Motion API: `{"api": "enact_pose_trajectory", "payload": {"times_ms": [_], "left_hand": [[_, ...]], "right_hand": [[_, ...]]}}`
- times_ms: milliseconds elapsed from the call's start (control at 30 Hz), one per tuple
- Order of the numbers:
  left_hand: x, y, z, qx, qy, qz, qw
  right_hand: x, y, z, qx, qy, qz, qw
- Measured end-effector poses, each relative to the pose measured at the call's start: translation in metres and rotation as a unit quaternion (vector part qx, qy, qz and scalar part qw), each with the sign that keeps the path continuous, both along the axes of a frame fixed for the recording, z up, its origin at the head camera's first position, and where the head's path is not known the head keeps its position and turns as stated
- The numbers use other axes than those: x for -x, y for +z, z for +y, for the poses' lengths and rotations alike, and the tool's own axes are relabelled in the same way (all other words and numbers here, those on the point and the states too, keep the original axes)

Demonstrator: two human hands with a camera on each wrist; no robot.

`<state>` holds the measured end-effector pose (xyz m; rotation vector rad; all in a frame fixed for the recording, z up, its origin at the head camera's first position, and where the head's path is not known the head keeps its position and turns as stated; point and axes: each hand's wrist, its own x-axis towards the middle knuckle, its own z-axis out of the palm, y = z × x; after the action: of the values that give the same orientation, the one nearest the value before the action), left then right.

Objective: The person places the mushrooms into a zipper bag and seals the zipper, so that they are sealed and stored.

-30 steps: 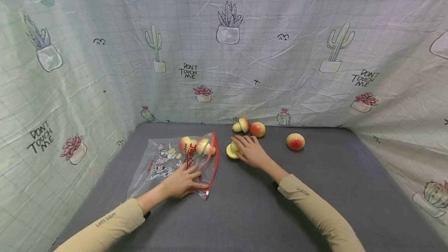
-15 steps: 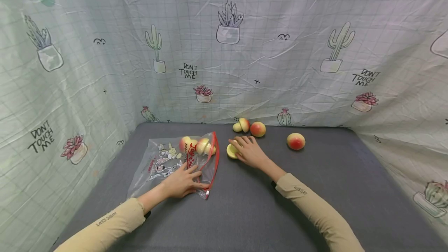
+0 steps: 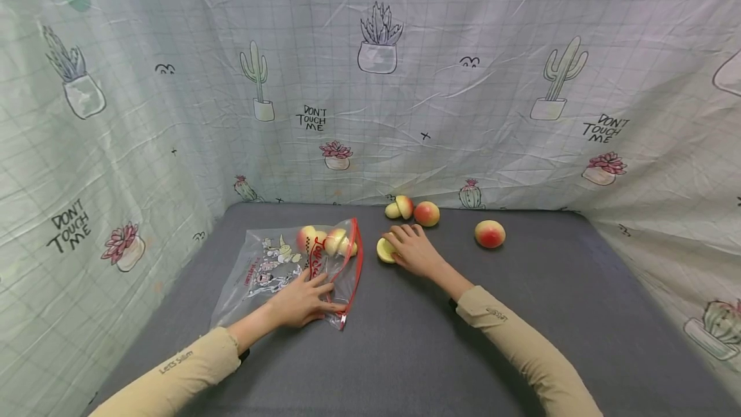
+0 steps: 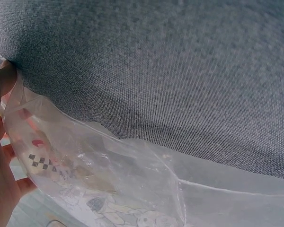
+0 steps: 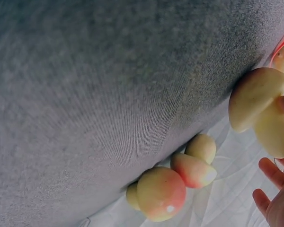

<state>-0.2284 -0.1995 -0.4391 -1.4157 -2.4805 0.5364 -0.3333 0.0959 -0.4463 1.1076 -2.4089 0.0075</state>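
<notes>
On the left of the dark table, my left hand (image 3: 302, 302) rests with spread fingers on a clear plastic zip bag (image 3: 234, 291) with a red zipper edge. Through the plastic show red-and-yellow toy mushrooms (image 3: 338, 242). In the left wrist view, the thumb (image 4: 5, 78) presses the bag at its edge. My right hand (image 3: 415, 251) holds a yellow toy mushroom (image 3: 384, 251) just right of the bag, its cap down on the table. The right wrist view shows the thumb against the stem of that mushroom (image 5: 270, 130); the fingers hide part of it.
Behind the right hand lie a mushroom on its side (image 3: 399, 208) and another with its red cap (image 3: 427, 213) facing me. One more mushroom (image 3: 489, 234) lies farther right. A cactus-print curtain (image 3: 451, 114) surrounds the grey table (image 3: 405, 352) at back and sides.
My right hand has shifted very slightly around the mushroom, and its stem is now more hidden. The left hand and bag have stayed in place.
</notes>
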Motion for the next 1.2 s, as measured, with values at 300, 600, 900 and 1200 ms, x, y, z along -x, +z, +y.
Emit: {"api": "enact_pose_trajectory", "payload": {"times_ms": [300, 600, 900, 1200], "left_hand": [[0.0, 0.0, 0.0, -0.001, 0.0, -0.005, 1.0], [0.001, 0.0, -0.001, 0.0, -0.004, -0.01, 0.9999], [0.006, -0.007, -0.005, -0.038, -0.052, 0.016, 0.9978], [0.003, -0.002, 0.0, -0.019, -0.025, -0.001, 0.9995]], "right_hand": [[-0.001, 0.001, 0.007, 0.0, 0.003, 0.018, 0.9998], [-0.005, 0.003, 0.014, -0.02, 0.001, 0.025, 0.9995], [-0.007, 0.002, 0.019, -0.029, -0.005, 0.043, 0.9986], [-0.008, 0.005, 0.021, -0.042, -0.011, 0.044, 0.9981]]}}
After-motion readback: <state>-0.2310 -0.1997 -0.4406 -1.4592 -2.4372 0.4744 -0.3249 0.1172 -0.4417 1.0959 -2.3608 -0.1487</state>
